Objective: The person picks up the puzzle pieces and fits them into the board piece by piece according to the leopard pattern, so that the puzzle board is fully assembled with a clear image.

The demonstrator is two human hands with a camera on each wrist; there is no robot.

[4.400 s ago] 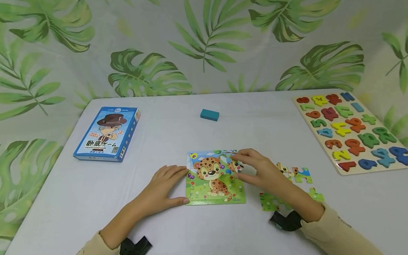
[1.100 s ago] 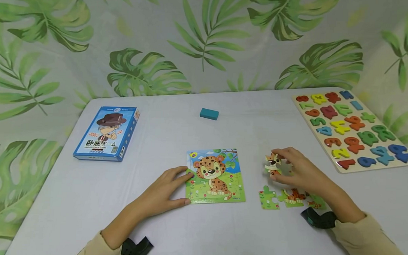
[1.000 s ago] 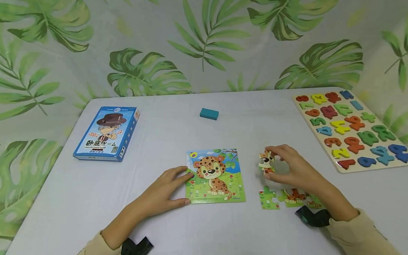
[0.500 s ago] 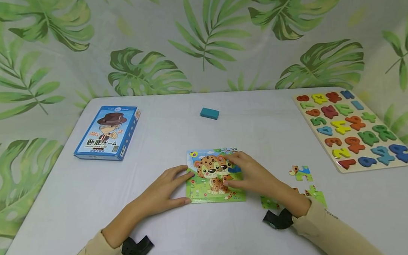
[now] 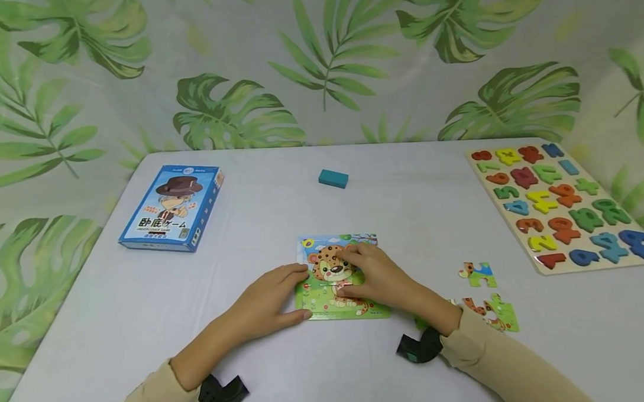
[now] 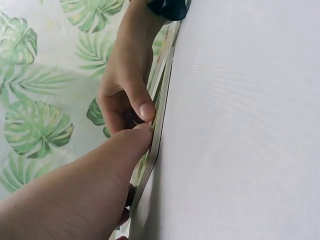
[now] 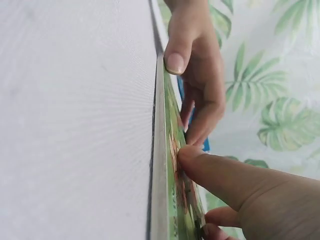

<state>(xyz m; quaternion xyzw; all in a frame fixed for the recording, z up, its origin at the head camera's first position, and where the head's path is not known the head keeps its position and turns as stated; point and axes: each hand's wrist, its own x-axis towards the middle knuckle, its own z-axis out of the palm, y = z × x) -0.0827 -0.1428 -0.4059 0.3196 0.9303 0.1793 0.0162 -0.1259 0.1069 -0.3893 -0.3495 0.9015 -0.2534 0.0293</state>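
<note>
A square leopard puzzle board lies on the white table. My left hand rests at its left side, fingers on the left edge and thumb at the near-left corner. Over the printed leopard, my right hand pinches a leopard-face jigsaw piece between thumb and fingers, low on the board; the fingers partly cover it. In the right wrist view the thumb is close against the board's picture. Right of the board lie loose jigsaw pieces, one with blue sky and others partly behind my forearm.
A blue card-game box lies at the left. A small teal block sits toward the back. A wooden number board with coloured digits lies at the right. A leaf-patterned cloth hangs behind the table.
My right hand has carried the leopard-face piece from right of the board leftward onto it, settling over the printed face. The left hand has stayed at the board's left edge.
</note>
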